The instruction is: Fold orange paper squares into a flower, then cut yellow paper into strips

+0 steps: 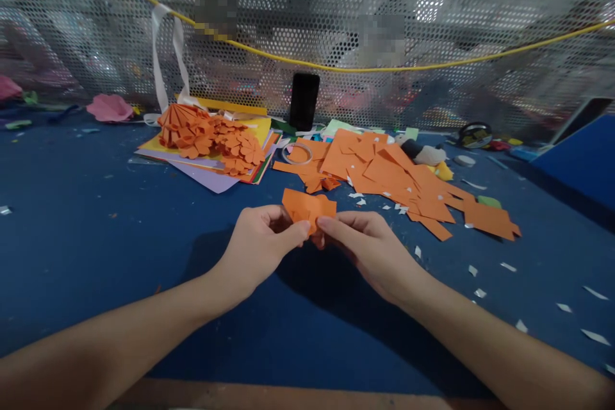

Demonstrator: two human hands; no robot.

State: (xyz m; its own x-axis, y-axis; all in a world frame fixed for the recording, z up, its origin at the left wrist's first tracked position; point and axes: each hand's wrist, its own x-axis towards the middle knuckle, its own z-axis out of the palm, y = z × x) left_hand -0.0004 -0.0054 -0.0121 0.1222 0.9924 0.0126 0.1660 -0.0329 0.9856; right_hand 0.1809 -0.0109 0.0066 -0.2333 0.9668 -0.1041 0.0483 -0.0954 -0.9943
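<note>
left hand [262, 240], right hand [366, 246], both pinching (fingertips [303, 226] nearly meeting)

The orange paper piece [307, 206] was half hidden behind the left hand [259, 246] and right hand [369, 250]; figures [384, 38] beyond the mesh [480, 77] were blurred.

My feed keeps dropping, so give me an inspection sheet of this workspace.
Surface: blue table, sprinkled with white scraps.
Job's things: orange paper piece, held above the table by both hands.
Clutter: loose orange sheets at right; folded orange shapes on coloured paper stack; tape ring; black phone standing upright.
Hands: left hand and right hand, fingers pinching the orange paper piece.
Cables: yellow cord sagging along the mesh screen.
Surroundings: mesh screen; blurred figures behind.
</note>
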